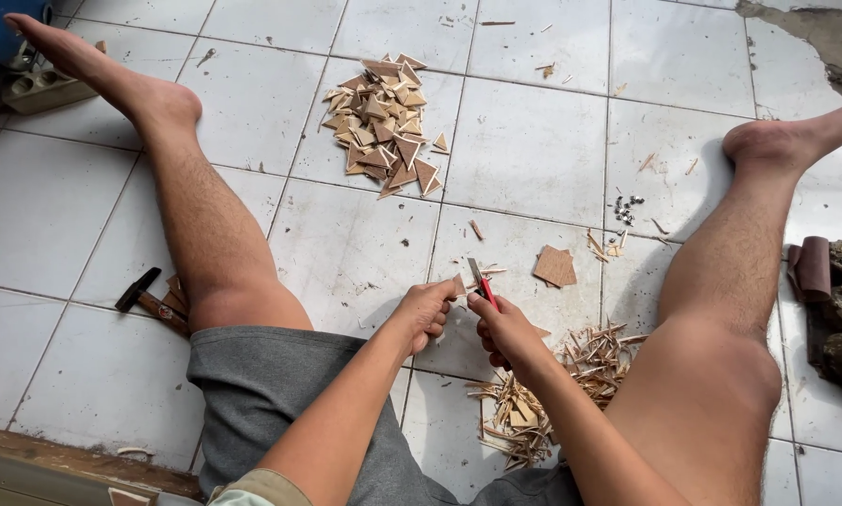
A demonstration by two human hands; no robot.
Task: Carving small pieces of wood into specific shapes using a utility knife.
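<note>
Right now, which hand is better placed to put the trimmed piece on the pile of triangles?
Probably the left hand. It pinches the small wooden piece and sits nearer the triangle pile, which lies ahead and slightly left. The right hand is busy gripping the red-handled knife.

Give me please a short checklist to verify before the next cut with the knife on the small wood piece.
1. Right hand grips the red knife firmly: ok.
2. Left hand holds the small wood piece: ok.
3. Left fingertips out of the blade's path: cannot tell, they sit very close.
4. Legs away from the blade: ok, both spread wide.
5. Shavings kept clear of the hands: not ok, they lie just under the right wrist.
6. Hammer out of the way: ok, beside the left leg.
</note>
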